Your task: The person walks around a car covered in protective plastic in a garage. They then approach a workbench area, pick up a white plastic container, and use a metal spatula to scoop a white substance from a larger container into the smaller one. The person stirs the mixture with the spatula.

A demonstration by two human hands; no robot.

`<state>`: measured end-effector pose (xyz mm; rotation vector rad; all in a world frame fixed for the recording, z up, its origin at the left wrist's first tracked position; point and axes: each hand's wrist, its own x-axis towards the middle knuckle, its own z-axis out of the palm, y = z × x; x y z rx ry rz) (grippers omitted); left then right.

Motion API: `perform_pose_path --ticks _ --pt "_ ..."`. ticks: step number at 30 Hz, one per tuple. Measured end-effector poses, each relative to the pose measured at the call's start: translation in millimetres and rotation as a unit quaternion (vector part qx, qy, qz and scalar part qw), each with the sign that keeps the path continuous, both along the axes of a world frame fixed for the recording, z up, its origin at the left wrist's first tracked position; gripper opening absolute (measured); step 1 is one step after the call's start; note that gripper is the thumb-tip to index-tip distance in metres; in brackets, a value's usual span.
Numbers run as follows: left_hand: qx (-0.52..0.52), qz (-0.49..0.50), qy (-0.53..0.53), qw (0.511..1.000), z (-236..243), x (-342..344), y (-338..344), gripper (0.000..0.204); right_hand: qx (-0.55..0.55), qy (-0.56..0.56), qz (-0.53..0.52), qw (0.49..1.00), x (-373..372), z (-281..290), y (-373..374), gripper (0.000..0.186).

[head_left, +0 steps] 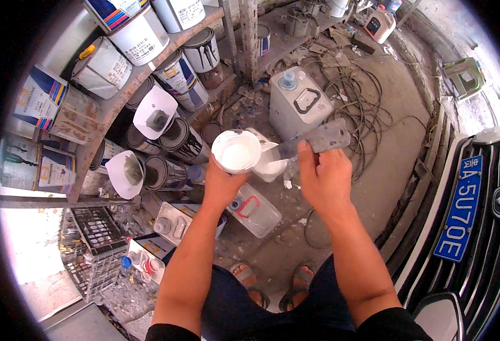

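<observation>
My left hand (221, 184) is wrapped round a small white tub (236, 151) with white, paste-like material inside. In my right hand (328, 177) is a putty knife (323, 136), its grey, stained handle pointing right and its blade pointing left. The blade's end reaches over a second white container (271, 168), just right of the tub and lower down. White material shows in that container too, partly hidden behind the tub and blade. I cannot tell whether the blade touches it. Both hands are in front of my body, above the floor.
Paint cans (139, 37) crowd the shelves at left. A large metal canister (300, 102) stands ahead, beside coiled hoses (369, 108). A smaller canister with a red handle (255, 210) is below my hands. A car's front grille (482, 227) is at right; a plastic crate (93, 233) is at lower left.
</observation>
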<state>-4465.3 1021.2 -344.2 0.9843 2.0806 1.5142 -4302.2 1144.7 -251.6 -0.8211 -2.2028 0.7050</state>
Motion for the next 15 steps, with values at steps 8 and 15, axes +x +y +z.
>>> perform_pose_path --ticks 8,15 --pt "0.010 0.004 0.004 1.000 -3.5 -1.6 0.9 0.065 0.008 -0.060 0.020 0.998 -1.7 -26.1 -4.5 0.019" --pt "-0.006 0.008 0.004 1.000 -9.2 -4.5 -0.4 0.065 0.024 -0.074 0.031 0.996 0.3 -35.4 4.1 0.019"
